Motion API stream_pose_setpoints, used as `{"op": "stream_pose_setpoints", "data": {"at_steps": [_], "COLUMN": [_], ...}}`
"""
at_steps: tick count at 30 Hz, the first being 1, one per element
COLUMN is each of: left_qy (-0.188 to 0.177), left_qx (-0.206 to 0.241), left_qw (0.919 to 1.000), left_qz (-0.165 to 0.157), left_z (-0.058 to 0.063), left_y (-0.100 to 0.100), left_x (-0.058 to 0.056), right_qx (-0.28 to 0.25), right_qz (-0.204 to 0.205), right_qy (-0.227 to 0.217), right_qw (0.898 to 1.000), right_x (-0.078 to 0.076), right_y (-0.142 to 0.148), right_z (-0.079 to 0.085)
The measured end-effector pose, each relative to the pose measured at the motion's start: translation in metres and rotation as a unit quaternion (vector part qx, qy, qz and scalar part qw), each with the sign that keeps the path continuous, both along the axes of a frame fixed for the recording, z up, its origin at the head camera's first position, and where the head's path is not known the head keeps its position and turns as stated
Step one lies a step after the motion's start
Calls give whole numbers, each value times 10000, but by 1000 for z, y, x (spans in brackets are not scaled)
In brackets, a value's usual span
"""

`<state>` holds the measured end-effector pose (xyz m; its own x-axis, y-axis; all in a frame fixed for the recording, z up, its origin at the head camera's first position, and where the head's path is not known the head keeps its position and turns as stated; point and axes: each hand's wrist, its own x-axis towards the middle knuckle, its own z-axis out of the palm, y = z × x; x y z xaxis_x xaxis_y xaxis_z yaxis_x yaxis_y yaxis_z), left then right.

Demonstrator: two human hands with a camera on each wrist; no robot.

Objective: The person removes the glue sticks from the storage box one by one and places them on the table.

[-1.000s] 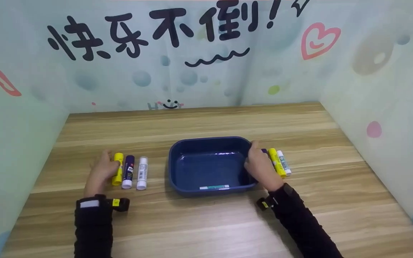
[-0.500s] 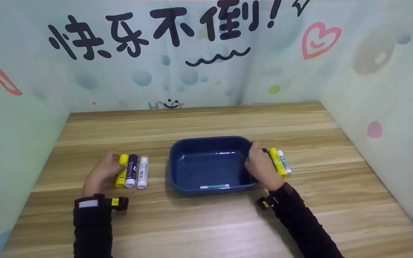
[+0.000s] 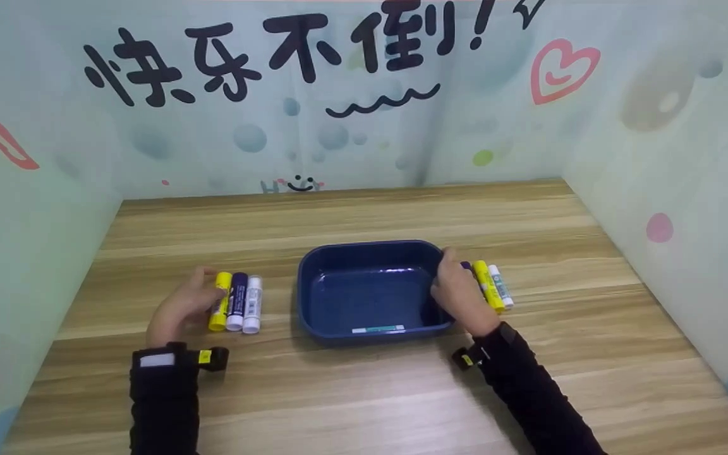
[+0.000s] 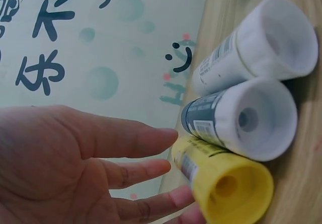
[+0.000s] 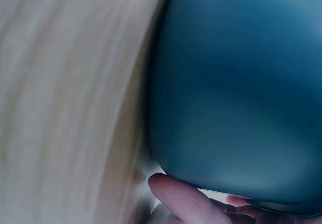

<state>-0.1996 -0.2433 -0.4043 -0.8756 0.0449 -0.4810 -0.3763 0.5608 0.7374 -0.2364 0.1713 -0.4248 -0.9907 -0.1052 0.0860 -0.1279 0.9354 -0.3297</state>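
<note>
Three glue sticks lie side by side in the head view: a yellow one [image 3: 218, 318], a dark purple one with a white end [image 3: 237, 300] and a white one [image 3: 253, 304]. My left hand [image 3: 184, 297] is at the left of this row. In the left wrist view its fingers [image 4: 151, 206] are loosely extended, the lower fingertips against the yellow glue stick. My right hand [image 3: 462, 294] holds the right side of a blue rectangular basin [image 3: 304, 300]. The right wrist view shows the thumb [image 5: 183, 199] against the basin's wall, with other fingers partly hidden behind the rim.
A small white and teal stick [image 3: 378, 330] lies in the basin near its front wall. Right of the basin lie another yellow glue stick [image 3: 488, 287], a white one [image 3: 501, 286] and a purple one [image 3: 466, 266], mostly hidden. Printed walls [image 3: 364, 139] enclose the wooden table [image 3: 364, 404].
The left hand has slid the yellow glue stick rightward, and the purple one has shifted with it against the white one, closing the gaps. The right hand and basin have stayed put.
</note>
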Motion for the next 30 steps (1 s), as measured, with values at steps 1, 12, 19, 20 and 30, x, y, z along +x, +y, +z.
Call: {"op": "stream_pose_setpoints", "data": {"at_steps": [1,12,19,20,30], "left_qy": [-14,104,1746,2025,3138], "left_qx": [-21,-245,-1148,-1153,-801], "left_qw": [10000,9996,9779,9725,9226], "left_qz": [-2,-75,34,-17,-2095], "left_z": [1,7,23,24,11], "left_y": [0,4,41,50,147], "left_x": [0,2,4,5,18], "right_qx": [4,-71,-102,-111,116], "right_qz": [18,3,0,-3,-7], "right_qy": [21,-58,-80,-61,149], "right_qw": [10000,10000,9999,9999,9998], "right_x": [0,-1,-1,0,0], "right_y": [0,1,0,0,-1], "right_z": [0,-1,-1,-1,-1]}}
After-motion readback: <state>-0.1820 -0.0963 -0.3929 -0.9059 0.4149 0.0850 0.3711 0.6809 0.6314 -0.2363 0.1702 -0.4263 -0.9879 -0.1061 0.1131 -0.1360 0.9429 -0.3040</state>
